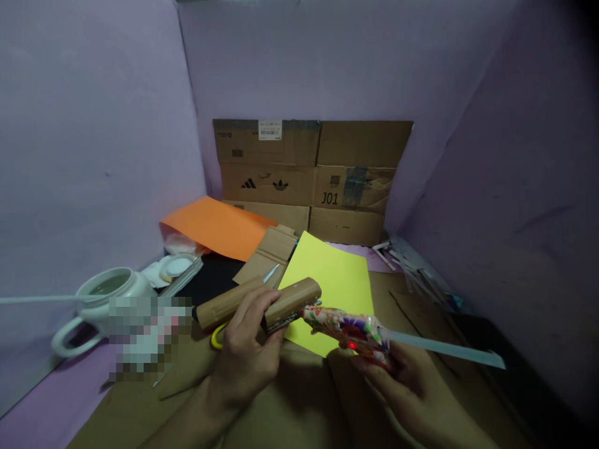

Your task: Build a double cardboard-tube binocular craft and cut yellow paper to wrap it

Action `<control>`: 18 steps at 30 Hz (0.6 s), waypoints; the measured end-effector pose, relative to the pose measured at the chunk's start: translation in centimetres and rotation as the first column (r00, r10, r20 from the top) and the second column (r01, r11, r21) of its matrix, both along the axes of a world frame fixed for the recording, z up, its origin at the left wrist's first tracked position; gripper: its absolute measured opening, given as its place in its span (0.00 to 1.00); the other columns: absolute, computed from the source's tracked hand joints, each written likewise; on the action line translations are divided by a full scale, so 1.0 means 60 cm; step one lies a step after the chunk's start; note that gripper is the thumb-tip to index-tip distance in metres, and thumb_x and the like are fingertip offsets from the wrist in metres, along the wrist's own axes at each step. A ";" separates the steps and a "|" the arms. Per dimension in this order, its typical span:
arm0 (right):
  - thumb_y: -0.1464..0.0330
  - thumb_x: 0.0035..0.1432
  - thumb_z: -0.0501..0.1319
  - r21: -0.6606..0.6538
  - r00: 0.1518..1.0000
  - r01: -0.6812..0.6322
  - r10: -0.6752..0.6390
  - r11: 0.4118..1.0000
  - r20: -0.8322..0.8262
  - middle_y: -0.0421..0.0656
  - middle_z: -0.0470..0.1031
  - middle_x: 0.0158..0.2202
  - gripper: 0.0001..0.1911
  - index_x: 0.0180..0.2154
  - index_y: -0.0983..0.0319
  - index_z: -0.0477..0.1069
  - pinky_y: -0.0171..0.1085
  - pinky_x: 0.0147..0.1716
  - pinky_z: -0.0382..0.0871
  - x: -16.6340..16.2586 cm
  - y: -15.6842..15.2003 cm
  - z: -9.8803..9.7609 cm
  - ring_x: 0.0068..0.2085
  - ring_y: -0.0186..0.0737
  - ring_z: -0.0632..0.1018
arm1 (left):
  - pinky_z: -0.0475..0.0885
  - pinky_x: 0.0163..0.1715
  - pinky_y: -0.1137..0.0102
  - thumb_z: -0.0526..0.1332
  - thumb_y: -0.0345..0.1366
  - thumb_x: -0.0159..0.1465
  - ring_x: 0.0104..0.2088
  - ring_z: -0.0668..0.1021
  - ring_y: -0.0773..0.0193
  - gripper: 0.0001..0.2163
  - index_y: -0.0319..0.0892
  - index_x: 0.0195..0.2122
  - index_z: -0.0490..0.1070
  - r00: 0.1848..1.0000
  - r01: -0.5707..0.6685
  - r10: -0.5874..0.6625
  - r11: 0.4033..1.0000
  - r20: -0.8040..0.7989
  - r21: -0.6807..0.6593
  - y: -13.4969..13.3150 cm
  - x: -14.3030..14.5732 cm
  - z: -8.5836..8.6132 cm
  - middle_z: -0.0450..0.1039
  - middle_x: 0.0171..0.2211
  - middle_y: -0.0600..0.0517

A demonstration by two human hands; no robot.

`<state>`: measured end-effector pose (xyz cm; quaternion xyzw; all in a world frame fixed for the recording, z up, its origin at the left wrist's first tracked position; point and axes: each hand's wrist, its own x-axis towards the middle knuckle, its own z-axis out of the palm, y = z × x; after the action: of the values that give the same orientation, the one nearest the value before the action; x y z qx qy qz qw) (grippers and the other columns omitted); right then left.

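Left hand (246,349), at 6 o'clock low in view, wraps fingers over a brown cardboard roll (292,298). It holds the roll level, with the free end turned toward 3 o'clock so that end faces the tool.

Right hand (412,386), at 4 o'clock, is closed round the grip of a flower-patterned glue gun (346,327). A red light shows on its underside. The nozzle points to 9 o'clock and sits at, or touching, the roll's end; contact is too small to confirm. Trigger finger is hidden.

A second cardboard roll (224,305) lies just beside the first at its 9 o'clock, partly under the left fingers. A yellow scissor handle (216,337) peeks out beneath it.

Both hands work above a cardboard sheet (290,399) that covers the floor, probably there to shield it.

- Yellow paper (337,274) lies flat under the meeting point.
- Orange paper (215,227) sits at 11 o'clock.
- Flattened boxes (313,181) lean on the wall at 12 o'clock.
- White jug (112,290) stands at 9 o'clock, well apart.
- A pale strip (444,349) runs out toward 3 o'clock behind the right hand.
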<state>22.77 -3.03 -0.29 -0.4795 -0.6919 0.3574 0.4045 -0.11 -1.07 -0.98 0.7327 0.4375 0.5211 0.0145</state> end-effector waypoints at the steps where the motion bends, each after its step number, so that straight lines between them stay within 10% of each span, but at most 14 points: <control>1: 0.63 0.56 0.60 -0.002 1.000 -0.001 0.001 1.000 0.004 0.47 0.79 0.32 0.14 0.42 0.61 0.77 0.44 0.39 0.75 0.002 0.000 -0.001 0.35 0.48 0.79 | 0.71 0.51 0.58 0.59 0.24 0.57 0.49 0.73 0.58 0.19 0.43 0.50 0.63 1.000 0.002 -0.002 1.000 0.001 -0.002 0.000 0.000 0.000 0.69 0.47 0.46; 18: 0.65 0.55 0.60 0.038 0.998 0.040 -0.041 0.998 0.043 0.47 0.81 0.34 0.12 0.39 0.63 0.77 0.40 0.35 0.75 0.017 0.008 0.001 0.35 0.48 0.80 | 0.69 0.52 0.66 0.60 0.24 0.57 0.49 0.73 0.61 0.18 0.40 0.49 0.65 1.000 -0.012 0.012 1.000 0.016 0.023 -0.002 -0.004 0.001 0.70 0.46 0.47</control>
<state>23.78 -2.52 -0.23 -0.4936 -0.6974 0.3255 0.4051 -0.33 -1.20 -0.90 0.7259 0.4358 0.5320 0.0063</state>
